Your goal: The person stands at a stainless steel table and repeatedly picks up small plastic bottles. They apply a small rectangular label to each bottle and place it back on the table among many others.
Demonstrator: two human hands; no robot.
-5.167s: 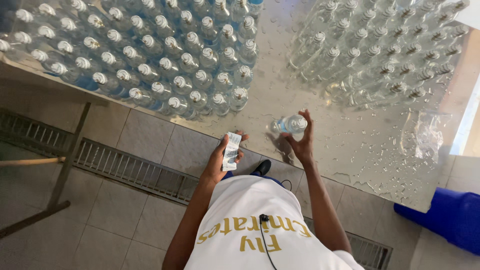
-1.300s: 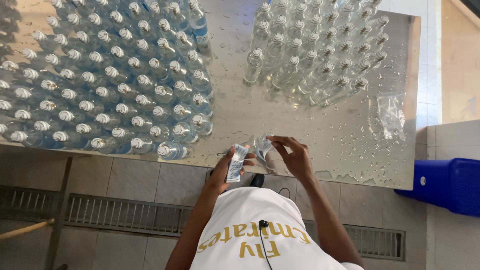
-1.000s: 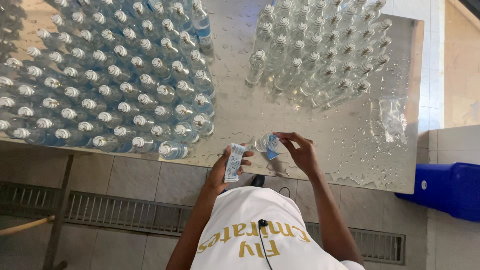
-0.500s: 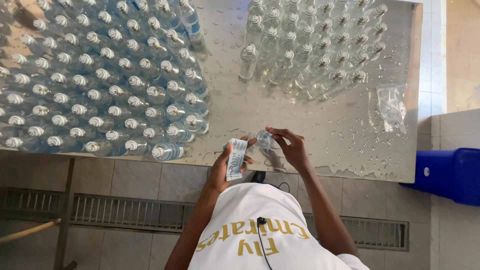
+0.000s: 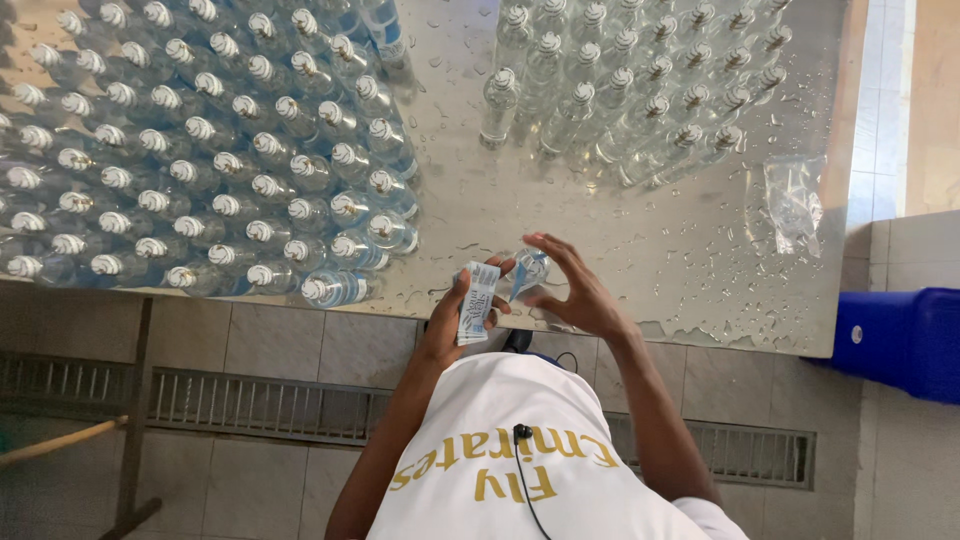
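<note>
My left hand [image 5: 447, 322] holds a small stack of paper labels [image 5: 477, 302] at the near edge of the wet metal table [image 5: 600, 230]. My right hand [image 5: 577, 290] is wrapped around a clear capped plastic bottle [image 5: 527, 271] that stands on the table just right of the labels. A blue and white label lies against the bottle's side under my fingers. A large block of labelled bottles [image 5: 200, 150] fills the table's left side. A smaller group of bare bottles [image 5: 620, 90] stands at the far right.
A crumpled clear plastic bag [image 5: 795, 200] lies near the table's right edge. A blue plastic container [image 5: 905, 340] sits on the tiled floor at the right. A floor drain grate [image 5: 250, 405] runs below the table, and a wooden stick [image 5: 60, 440] lies at the left.
My right hand brought a bare bottle from the right group to the near edge beside the labels; over the last second it has turned on the bottle with a label against it.
</note>
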